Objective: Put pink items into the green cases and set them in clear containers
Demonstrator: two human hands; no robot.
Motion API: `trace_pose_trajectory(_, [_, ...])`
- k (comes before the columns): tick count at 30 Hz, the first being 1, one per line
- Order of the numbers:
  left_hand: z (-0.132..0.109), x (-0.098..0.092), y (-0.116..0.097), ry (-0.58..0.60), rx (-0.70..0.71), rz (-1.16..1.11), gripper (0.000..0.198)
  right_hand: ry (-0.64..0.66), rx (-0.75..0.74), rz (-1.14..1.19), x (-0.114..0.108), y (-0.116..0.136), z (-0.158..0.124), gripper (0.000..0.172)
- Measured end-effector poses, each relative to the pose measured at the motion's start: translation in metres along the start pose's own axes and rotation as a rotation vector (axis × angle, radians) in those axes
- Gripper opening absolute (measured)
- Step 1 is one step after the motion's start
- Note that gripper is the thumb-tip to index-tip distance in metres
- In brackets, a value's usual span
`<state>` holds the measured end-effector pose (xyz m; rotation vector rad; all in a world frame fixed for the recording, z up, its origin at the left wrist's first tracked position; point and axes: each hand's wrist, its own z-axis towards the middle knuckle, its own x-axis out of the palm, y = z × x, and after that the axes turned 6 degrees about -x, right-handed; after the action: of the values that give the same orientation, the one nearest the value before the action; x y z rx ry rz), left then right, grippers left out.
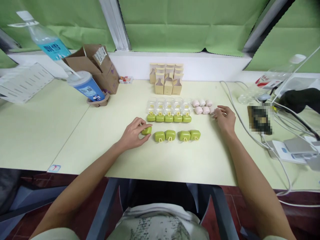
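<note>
Green plastic case (146,130) is sitting pinched in the left hand (133,134), at the left end of the front row on the table (75,133). The right hand (225,118), fingers loosely curled, is touching the pink pieces (202,106) beside the clear-lidded cases (168,111).

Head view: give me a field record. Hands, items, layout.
left hand: fingers closed on a green case at the left end of the front row
right hand: fingers at the pink pieces; contact unclear
front row: four more green cases, lying closed on the table
back row: five green cases, each with a clear lid open behind it
behind: small tan boxes in rows by the wall
left side: blue cup, cardboard box
right side: white cables
</note>
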<state>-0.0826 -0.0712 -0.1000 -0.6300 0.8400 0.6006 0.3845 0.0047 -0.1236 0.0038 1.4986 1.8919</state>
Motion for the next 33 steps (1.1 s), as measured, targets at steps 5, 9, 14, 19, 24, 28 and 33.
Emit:
trace_pose_trajectory(5, [0.000,-0.007,0.004,-0.031,0.027,-0.033,0.037,0.071,-0.034,-0.042,-0.002,-0.001,0.001,0.040])
trace_pose_trajectory(9, [-0.001,-0.007,0.008,-0.029,0.065,-0.066,0.029,0.039,-0.020,-0.030,-0.001,-0.005,0.002,0.038])
trace_pose_trajectory(14, [0.000,0.001,0.009,-0.080,0.079,-0.138,0.031,0.025,-0.019,-0.021,0.001,-0.005,0.001,0.036])
trace_pose_trajectory(19, [0.003,0.006,0.006,-0.128,0.084,-0.164,0.031,0.030,-0.020,-0.016,0.001,-0.004,0.001,0.036])
trace_pose_trajectory(24, [0.004,0.007,0.006,-0.140,0.107,-0.163,0.032,0.012,-0.027,-0.002,0.000,0.000,-0.002,0.035])
trace_pose_trajectory(28, [0.003,0.007,0.009,-0.107,0.073,-0.158,0.030,0.008,-0.041,-0.047,-0.001,0.008,-0.007,0.035])
trace_pose_trajectory(33, [0.003,0.004,0.008,-0.088,0.040,-0.157,0.030,0.112,-0.081,-0.094,-0.005,0.006,-0.004,0.043])
